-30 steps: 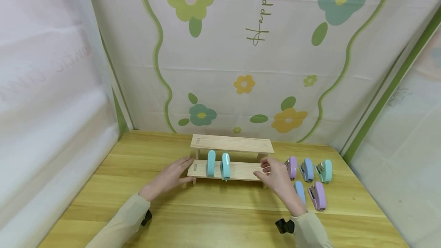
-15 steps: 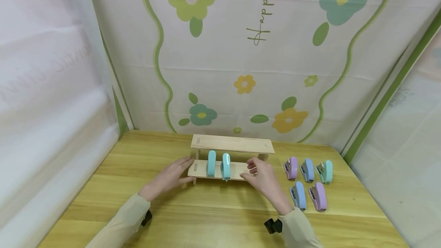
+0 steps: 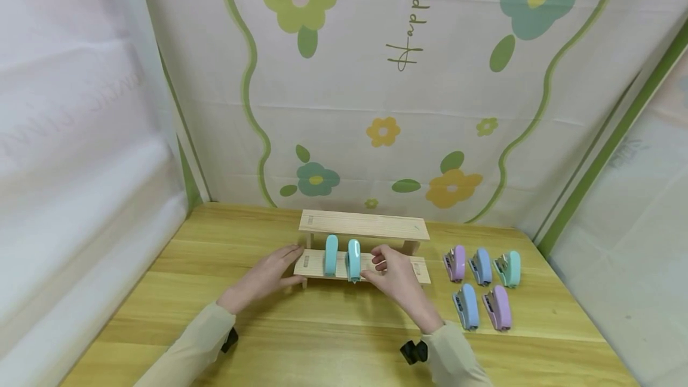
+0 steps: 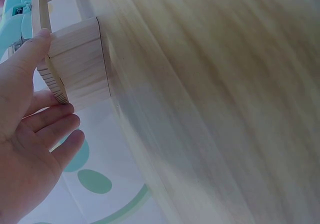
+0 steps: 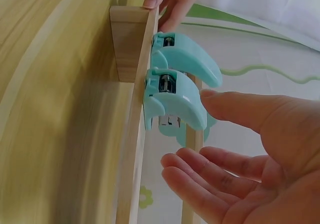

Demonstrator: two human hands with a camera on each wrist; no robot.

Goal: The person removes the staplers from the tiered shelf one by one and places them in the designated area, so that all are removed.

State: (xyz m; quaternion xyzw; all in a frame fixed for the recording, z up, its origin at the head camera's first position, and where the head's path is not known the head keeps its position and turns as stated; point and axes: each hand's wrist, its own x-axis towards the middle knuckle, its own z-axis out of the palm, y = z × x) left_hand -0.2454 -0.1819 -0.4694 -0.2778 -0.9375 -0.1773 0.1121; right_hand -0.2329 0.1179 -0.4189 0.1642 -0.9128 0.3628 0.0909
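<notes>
A two-step wooden rack (image 3: 362, 224) stands on the table. Two teal staplers, a left one (image 3: 331, 255) and a right one (image 3: 353, 260), stand side by side on its lower board (image 3: 312, 262). My left hand (image 3: 266, 276) grips the left end of that board, thumb at the front corner and index finger at the back corner, as the left wrist view shows. My right hand (image 3: 398, 279) is just right of the right stapler, fingers bent and spread from the thumb. In the right wrist view the thumb tip (image 5: 209, 95) is at the stapler's top; contact is unclear.
Right of the rack stand more staplers: a purple one (image 3: 456, 263), a blue one (image 3: 481, 266) and a teal one (image 3: 508, 268) behind, another blue (image 3: 466, 306) and purple one (image 3: 498, 308) in front. A flowered cloth (image 3: 344, 88) hangs behind the table (image 3: 322, 339).
My right hand has moved left along the lower board, from its right end to beside the right teal stapler. The left hand has kept its hold on the board's end.
</notes>
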